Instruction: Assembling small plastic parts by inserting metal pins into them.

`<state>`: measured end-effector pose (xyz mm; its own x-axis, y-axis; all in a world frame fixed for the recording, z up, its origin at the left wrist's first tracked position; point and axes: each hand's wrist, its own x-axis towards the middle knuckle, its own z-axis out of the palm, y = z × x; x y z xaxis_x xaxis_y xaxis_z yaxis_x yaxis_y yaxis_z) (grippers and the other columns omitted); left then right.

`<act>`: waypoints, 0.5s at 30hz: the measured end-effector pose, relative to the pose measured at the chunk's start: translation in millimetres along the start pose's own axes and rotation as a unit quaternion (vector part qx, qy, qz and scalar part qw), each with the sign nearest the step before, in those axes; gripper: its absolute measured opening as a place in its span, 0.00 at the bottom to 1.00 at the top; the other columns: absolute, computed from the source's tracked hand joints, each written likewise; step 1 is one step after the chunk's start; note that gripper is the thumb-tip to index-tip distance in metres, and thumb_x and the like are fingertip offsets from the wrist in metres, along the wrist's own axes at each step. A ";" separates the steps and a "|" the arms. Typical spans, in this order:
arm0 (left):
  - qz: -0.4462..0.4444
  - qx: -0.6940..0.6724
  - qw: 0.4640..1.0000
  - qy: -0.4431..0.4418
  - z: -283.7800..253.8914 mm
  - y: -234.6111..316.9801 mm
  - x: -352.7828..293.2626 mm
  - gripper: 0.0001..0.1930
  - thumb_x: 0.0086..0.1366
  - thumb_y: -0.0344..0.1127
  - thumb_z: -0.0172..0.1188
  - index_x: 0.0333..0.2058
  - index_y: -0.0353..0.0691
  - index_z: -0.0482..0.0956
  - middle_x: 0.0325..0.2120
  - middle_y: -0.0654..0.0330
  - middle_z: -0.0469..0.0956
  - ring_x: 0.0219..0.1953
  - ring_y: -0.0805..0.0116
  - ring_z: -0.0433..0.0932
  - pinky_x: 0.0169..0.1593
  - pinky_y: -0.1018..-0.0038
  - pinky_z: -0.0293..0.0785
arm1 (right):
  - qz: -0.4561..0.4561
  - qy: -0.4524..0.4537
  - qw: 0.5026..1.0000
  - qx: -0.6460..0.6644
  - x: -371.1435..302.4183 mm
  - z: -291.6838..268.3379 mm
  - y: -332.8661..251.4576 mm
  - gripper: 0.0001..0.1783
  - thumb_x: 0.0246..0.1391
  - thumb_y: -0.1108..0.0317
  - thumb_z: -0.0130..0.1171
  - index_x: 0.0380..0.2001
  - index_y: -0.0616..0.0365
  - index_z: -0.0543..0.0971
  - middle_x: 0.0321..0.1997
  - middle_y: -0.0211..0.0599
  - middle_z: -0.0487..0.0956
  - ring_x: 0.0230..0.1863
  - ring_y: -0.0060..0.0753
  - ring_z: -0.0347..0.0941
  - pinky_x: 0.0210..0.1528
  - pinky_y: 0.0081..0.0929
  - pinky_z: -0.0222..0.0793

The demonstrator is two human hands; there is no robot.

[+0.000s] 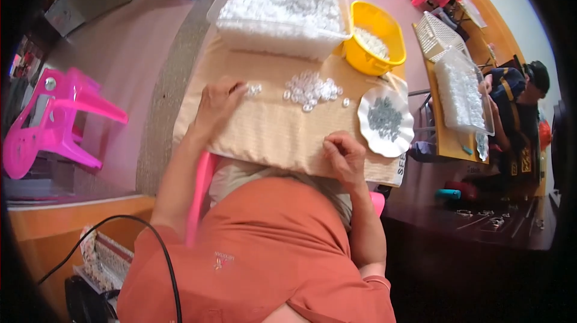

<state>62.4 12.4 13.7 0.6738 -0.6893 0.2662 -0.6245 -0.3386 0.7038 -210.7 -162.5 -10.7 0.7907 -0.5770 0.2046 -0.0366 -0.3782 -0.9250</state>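
My left hand [219,105] rests on the cloth-covered table with its fingers curled together. Its fingertips are beside a few small clear plastic pieces [255,90]; what they hold, if anything, is too small to make out. Near the table's front edge, my right hand [347,156] is closed, thumb against the fingers, and its contents cannot be made out. Between and beyond both hands lies a loose pile of clear, ring-like plastic pieces [312,90]. Right of the pile, a white scalloped plate [368,138] holds many small dark grey pieces [384,118].
A large clear bin [270,37] full of whitish pieces stands at the table's back, beside a yellow tub [366,61]. Pink stools [66,115] stand left and far right. At a neighbouring table, a person in dark clothes [511,103] sits by another filled bin [463,91].
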 end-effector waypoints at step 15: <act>0.044 -0.056 0.996 0.057 1.7 -12.9 4.3 0.10 0.59 0.34 0.61 0.36 0.35 0.80 0.28 0.49 0.80 0.31 0.56 0.81 0.35 0.68 0.74 | -0.069 -0.020 0.993 -0.090 1.7 -2.9 2.9 0.02 0.57 0.78 0.58 0.33 0.66 0.76 0.32 0.29 0.74 0.27 0.15 0.69 0.30 0.13 0.65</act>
<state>72.6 12.7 4.6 0.6632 -0.6340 0.3977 -0.6392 -0.2033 0.7417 -211.3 -166.7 -12.1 0.8198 -0.4820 0.3094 -0.0312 -0.5769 -0.8162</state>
